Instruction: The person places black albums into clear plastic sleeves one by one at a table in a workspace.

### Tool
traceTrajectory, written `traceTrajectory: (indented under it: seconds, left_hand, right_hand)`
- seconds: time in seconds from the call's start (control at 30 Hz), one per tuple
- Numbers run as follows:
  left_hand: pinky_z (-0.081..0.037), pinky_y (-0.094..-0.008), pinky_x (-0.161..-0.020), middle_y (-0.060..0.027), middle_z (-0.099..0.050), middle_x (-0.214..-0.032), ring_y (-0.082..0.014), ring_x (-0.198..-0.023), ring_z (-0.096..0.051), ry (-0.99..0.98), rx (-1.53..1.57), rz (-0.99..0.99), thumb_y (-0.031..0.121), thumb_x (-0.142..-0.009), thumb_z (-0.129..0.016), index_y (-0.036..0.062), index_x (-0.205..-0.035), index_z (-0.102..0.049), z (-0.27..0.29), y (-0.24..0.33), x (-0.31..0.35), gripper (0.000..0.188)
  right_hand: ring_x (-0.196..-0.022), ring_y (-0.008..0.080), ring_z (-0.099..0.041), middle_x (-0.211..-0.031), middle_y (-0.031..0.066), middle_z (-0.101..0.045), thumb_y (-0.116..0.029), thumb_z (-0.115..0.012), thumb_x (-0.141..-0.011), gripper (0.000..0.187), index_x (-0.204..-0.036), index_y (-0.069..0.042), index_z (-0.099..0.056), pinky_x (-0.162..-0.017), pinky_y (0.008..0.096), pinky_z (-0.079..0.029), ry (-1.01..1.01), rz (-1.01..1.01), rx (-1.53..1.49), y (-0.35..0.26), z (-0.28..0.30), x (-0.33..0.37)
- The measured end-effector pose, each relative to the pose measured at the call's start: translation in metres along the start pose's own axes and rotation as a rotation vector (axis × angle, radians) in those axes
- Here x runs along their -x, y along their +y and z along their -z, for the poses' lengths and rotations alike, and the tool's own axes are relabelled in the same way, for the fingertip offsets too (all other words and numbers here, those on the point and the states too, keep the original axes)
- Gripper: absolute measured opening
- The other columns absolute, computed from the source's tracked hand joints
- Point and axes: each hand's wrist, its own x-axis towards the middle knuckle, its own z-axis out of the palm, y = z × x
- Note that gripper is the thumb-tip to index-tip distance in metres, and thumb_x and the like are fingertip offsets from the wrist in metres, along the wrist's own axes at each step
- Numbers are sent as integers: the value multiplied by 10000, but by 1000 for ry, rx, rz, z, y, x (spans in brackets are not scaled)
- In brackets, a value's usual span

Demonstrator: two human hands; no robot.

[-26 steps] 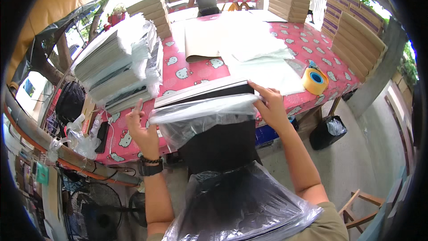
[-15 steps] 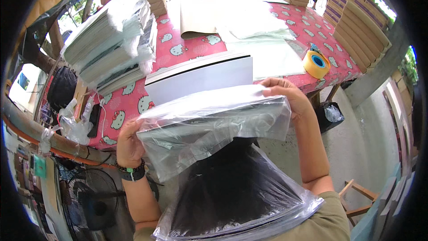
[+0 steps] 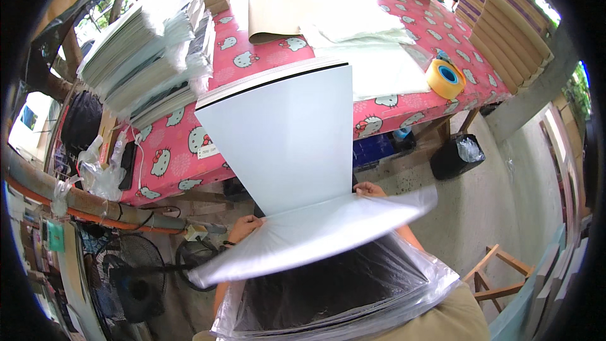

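A large stack of white sheets (image 3: 293,132), with a thin dark layer along its top edge, leans from the table edge toward my body. A clear plastic bag (image 3: 315,233) covers its near end and flares out toward me, blurred at its rim. My left hand (image 3: 245,228) pinches the bag beside the stack's left edge, and my right hand (image 3: 369,190) does so at the right edge. Both forearms pass partly behind the plastic. Across my lap lies a pile of clear plastic bags (image 3: 404,290) over something black.
The table has a red patterned cloth (image 3: 237,82). Bagged stacks of sheets (image 3: 148,57) stand at left, translucent sheets (image 3: 379,69) lie behind, and a yellow tape roll (image 3: 445,79) sits at right. A fan (image 3: 132,278), a black bin (image 3: 457,156) and a wooden stool (image 3: 499,271) flank me.
Both hands have come down toward my body, drawing the plastic bag to the stack's near end. More of the white stack's face now shows.
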Motion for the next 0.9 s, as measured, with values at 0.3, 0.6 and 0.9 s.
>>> traceTrajectory:
  seconds: [0.3,0.6,0.9]
  left_hand:
    - [-380,-354,-835,-139,-549,-1006,-238,-981,-496,274,-36,-391,307,-669,-690,20,-1017,-546,32,91,39,474]
    - [-128,-334,-1034,-154,-219,-1371,-264,-1279,-173,-910,-440,-581,365,-890,-382,14,-1294,-288,-48,123,46,543]
    - [-292,-275,-953,-121,-469,-1206,-196,-1130,-406,-355,-30,-153,302,-871,-469,10,-1194,-452,-34,51,20,435]
  right_hand:
    - [-883,209,-550,-935,139,-596,-206,-561,-816,292,-997,23,-561,-802,321,-408,-365,430,-147,-175,-26,58]
    - [-1207,263,-324,-1280,134,-387,-305,-492,-849,451,-1201,-28,-441,-992,328,-255,-799,177,786,-89,-47,42]
    - [-558,204,-559,-641,113,-585,-97,-585,-712,124,-785,-2,-615,-570,293,-456,257,731,495,-196,7,-4]
